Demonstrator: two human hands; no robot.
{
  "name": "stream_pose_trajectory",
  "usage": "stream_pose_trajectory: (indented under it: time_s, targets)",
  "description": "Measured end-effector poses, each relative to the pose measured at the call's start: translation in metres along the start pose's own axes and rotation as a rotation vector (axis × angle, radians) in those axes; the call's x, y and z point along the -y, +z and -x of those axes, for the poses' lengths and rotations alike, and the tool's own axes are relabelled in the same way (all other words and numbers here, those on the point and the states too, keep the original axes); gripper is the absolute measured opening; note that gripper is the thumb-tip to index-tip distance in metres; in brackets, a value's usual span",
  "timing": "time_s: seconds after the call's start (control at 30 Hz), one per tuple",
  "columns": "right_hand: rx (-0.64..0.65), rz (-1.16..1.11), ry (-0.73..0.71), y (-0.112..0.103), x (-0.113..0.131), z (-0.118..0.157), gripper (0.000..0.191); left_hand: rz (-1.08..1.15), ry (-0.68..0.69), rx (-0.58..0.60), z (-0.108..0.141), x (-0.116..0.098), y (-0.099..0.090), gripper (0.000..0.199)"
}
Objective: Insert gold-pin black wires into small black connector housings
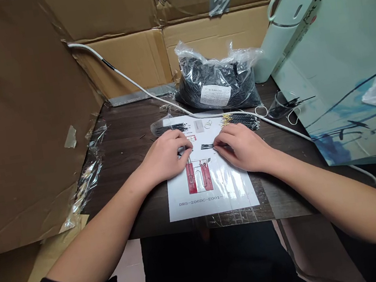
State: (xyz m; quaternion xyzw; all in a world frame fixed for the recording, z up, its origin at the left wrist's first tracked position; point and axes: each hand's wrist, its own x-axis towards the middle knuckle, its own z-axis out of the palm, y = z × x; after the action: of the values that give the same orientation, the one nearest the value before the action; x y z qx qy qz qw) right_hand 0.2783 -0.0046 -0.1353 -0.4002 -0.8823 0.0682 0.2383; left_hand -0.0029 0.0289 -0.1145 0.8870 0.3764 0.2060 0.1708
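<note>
A printed white sheet (180, 208) with a red-and-white picture lies on the dark table. Over its upper left part, my left hand (169, 155) has thumb and fingers pinched together around something small and dark. My right hand (243, 147), at the sheet's upper right, is closed on the right ends of a few thin black pins (207, 146), whose left ends point toward my left hand. Behind my left hand a clear cup on its side holds black pins (171, 128). Behind my right hand lies a pile of black pins with gold ends (243, 121).
A plastic bag of black pieces (217, 80) stands at the back beside a pale bottle (280, 28). A white cable (145, 91) crosses the table. At right is a clear cup (278, 106) with black pins. Cardboard walls (126, 56) enclose the back and left.
</note>
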Motion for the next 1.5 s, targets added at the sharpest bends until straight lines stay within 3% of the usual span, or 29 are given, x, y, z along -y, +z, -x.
stream_pose_trajectory:
  time_s: [0.2, 0.4, 0.67, 0.87, 1.13, 1.27, 1.5]
  targets:
    - [-0.013, 0.023, 0.043, -0.024, -0.012, -0.001, 0.009, -0.043, 0.023, 0.032, 0.000, -0.004, 0.004, 0.013]
    - [0.091, 0.181, 0.182, -0.051, -0.033, 0.006, 0.005, 0.147, -0.014, -0.035, 0.000, -0.016, 0.003, 0.008]
    - [0.140, 0.280, 0.266, -0.036, -0.034, 0.003, 0.014, 0.307, -0.132, -0.029, 0.001, -0.026, 0.007, 0.012]
    - [0.129, 0.289, 0.229, -0.029, -0.035, 0.000, 0.015, 0.334, -0.098, -0.022, 0.001, -0.027, 0.008, 0.020]
    - [0.141, 0.282, 0.176, -0.027, -0.036, 0.000, 0.015, 0.364, -0.141, -0.043, 0.000, -0.027, 0.010, 0.015]
    - [0.090, 0.160, 0.125, -0.031, -0.025, 0.001, 0.013, 0.409, -0.221, -0.057, 0.000, -0.025, 0.012, 0.014]
    - [0.059, -0.105, -0.033, -0.034, 0.000, 0.002, 0.010, 0.424, -0.201, -0.064, 0.000, -0.024, 0.013, 0.015]
